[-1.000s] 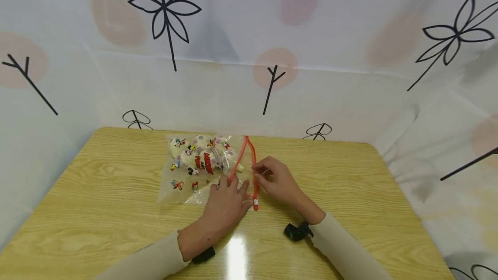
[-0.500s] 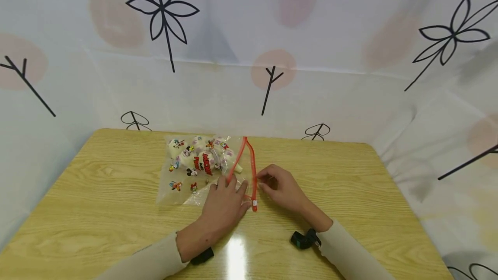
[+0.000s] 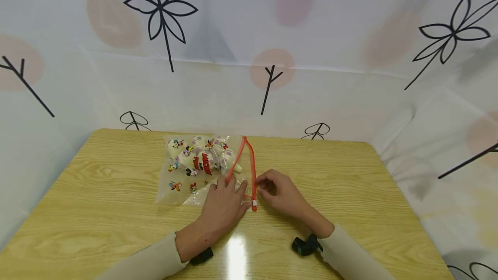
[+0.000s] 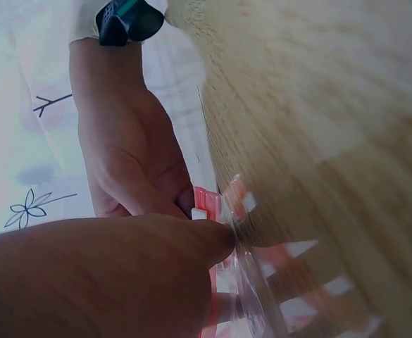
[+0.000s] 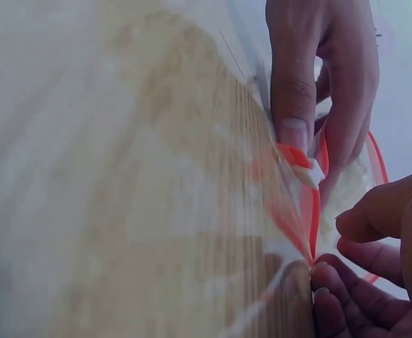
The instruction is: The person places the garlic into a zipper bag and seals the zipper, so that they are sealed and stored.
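Note:
A clear zip bag printed with cartoon characters lies flat on the table, its mouth towards the right. Inside are several whitish, purple-tinged round things that look like garlic bulbs. A red zip strip edges the parted mouth, with a white slider at the near end. My left hand rests on the bag near the mouth, fingers spread. My right hand is at the strip's outer side, fingers bent; in the right wrist view, lower fingertips touch the red edge, while thumb and forefinger stand slightly apart.
The wooden table runs back to a patterned cloth backdrop, which also rises at both sides. A black wrist device sits below the right sleeve, another under the left wrist.
My right hand has slid towards me along the red strip, and its fingertips have shifted from the strip's middle to nearer the slider. The left hand has stayed on the bag.

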`<move>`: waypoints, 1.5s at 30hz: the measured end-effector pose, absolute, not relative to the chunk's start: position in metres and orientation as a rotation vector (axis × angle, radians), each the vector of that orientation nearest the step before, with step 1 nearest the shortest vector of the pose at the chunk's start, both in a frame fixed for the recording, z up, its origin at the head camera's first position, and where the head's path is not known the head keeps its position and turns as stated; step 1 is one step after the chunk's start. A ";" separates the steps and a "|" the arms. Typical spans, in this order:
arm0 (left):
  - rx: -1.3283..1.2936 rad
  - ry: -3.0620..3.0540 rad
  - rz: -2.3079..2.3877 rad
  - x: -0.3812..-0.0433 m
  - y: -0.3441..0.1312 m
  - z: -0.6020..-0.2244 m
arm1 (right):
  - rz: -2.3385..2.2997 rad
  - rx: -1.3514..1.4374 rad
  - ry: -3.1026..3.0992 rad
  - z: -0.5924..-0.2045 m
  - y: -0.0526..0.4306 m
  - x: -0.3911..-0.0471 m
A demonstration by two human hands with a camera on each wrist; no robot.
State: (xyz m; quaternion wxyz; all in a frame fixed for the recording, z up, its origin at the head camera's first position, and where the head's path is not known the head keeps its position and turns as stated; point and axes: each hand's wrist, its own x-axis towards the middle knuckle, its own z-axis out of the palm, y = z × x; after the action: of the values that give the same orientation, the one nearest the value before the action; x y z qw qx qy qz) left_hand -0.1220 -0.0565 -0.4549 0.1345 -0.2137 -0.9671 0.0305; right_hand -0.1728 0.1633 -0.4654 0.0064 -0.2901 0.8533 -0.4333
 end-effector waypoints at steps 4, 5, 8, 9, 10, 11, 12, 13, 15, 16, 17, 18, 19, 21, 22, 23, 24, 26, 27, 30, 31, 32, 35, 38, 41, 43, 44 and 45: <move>-0.621 -2.804 0.080 -0.122 -0.056 -0.454 | -1.346 -0.900 2.671 -0.466 0.165 -0.167; -0.623 -2.807 0.077 -0.122 -0.056 -0.454 | -1.346 -0.895 2.667 -0.466 0.165 -0.166; -0.627 -2.816 0.075 -0.121 -0.056 -0.454 | -1.349 -0.871 2.651 -0.465 0.164 -0.160; -0.628 -2.820 0.078 -0.121 -0.056 -0.453 | -1.350 -0.857 2.650 -0.465 0.164 -0.158; -0.628 -2.822 0.084 -0.120 -0.057 -0.453 | -1.351 -0.843 2.649 -0.464 0.163 -0.156; -0.628 -2.822 0.086 -0.120 -0.057 -0.453 | -1.356 -0.828 2.643 -0.463 0.162 -0.153; -0.628 -2.820 0.089 -0.120 -0.057 -0.454 | -1.359 -0.813 2.637 -0.463 0.161 -0.151; -0.628 -2.817 0.092 -0.120 -0.057 -0.454 | -1.359 -0.800 2.632 -0.462 0.160 -0.148; -0.627 -2.812 0.094 -0.120 -0.057 -0.454 | -1.361 -0.777 2.620 -0.461 0.158 -0.144; -0.626 -2.808 0.092 -0.120 -0.057 -0.454 | -1.366 -0.769 2.610 -0.461 0.157 -0.142; -0.625 -2.805 0.086 -0.120 -0.057 -0.454 | -1.370 -0.761 2.602 -0.461 0.156 -0.141; -0.625 -2.803 0.080 -0.121 -0.057 -0.455 | -1.371 -0.752 2.598 -0.461 0.155 -0.140; -0.626 -2.802 0.071 -0.121 -0.057 -0.455 | -1.376 -0.745 2.595 -0.461 0.155 -0.140; -0.632 -2.798 0.046 -0.121 -0.057 -0.456 | -1.387 -0.734 2.590 -0.462 0.154 -0.139; -0.638 -2.797 0.036 -0.121 -0.057 -0.457 | -1.390 -0.726 2.589 -0.462 0.154 -0.138; -0.645 -2.793 0.025 -0.121 -0.057 -0.457 | -1.393 -0.721 2.588 -0.462 0.154 -0.138; -0.653 -2.790 0.014 -0.120 -0.057 -0.457 | -1.395 -0.719 2.587 -0.462 0.154 -0.138; -0.667 -2.781 0.007 -0.119 -0.056 -0.456 | -1.398 -0.718 2.587 -0.463 0.154 -0.138; -0.672 -2.778 0.005 -0.118 -0.056 -0.456 | -1.400 -0.718 2.586 -0.463 0.154 -0.138; -0.677 -2.773 -0.011 -0.115 -0.054 -0.454 | -1.405 -0.719 2.585 -0.462 0.154 -0.139; -0.675 -2.773 -0.020 -0.114 -0.054 -0.453 | -1.407 -0.719 2.584 -0.463 0.154 -0.139; -0.673 -2.769 -0.037 -0.112 -0.054 -0.451 | -1.409 -0.719 2.583 -0.463 0.153 -0.139; -0.657 -2.732 -0.111 -0.110 -0.053 -0.447 | -1.414 -0.726 2.584 -0.463 0.153 -0.139; -0.625 -2.667 -0.219 -0.110 -0.053 -0.443 | -1.418 -0.730 2.585 -0.463 0.153 -0.139; -0.576 -2.622 -0.393 -0.109 -0.056 -0.443 | -1.423 -0.725 2.582 -0.463 0.153 -0.138; -0.547 -2.614 -0.512 -0.108 -0.058 -0.444 | -1.432 -0.720 2.579 -0.463 0.153 -0.138; -0.532 -2.616 -0.570 -0.107 -0.058 -0.445 | -1.438 -0.715 2.577 -0.464 0.153 -0.137; -0.524 -2.623 -0.601 -0.106 -0.059 -0.446 | -1.442 -0.707 2.576 -0.464 0.153 -0.137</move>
State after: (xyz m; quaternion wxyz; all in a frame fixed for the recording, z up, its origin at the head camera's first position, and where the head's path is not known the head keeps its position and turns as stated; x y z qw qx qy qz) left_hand -0.1060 -0.0591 -0.4458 0.1989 -0.1872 -0.9377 -0.2149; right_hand -0.1370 0.1529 -0.4639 0.0529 -0.2327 0.8474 -0.4742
